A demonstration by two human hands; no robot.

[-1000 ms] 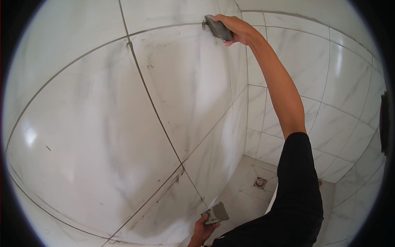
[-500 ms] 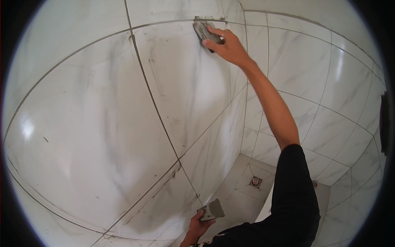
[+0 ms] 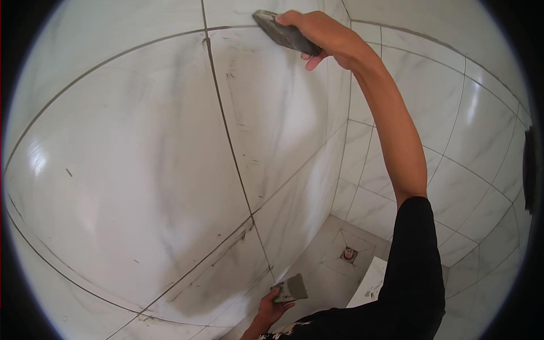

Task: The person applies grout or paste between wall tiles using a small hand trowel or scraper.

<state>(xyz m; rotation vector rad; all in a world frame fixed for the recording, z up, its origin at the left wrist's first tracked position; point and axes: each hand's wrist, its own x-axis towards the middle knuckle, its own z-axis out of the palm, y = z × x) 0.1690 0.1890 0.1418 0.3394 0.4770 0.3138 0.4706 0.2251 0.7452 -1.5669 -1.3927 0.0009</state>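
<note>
High on the tiled wall (image 3: 136, 141), my right hand (image 3: 328, 37) grips a grey, smeared float (image 3: 283, 35) that lies tilted along the horizontal joint near the top. Low in the view, my left hand (image 3: 273, 310) holds a small flat board (image 3: 290, 288) bearing grey paste, with the thumb on its edge. Dark grey joint lines cross the white marbled tiles, and smears of paste show beside the vertical joint and along the lower joint.
A floor drain (image 3: 348, 254) sits in the floor below. The adjoining tiled wall (image 3: 419, 102) meets the first at a corner on the right. A pale panel (image 3: 371, 281) stands beside my dark sleeve, and a dark object (image 3: 529, 170) is at the far right edge.
The float has turned in my right hand and its face is more edge-on. The wall has shifted rightward in the view. My left hand still holds the board in nearly the same spot.
</note>
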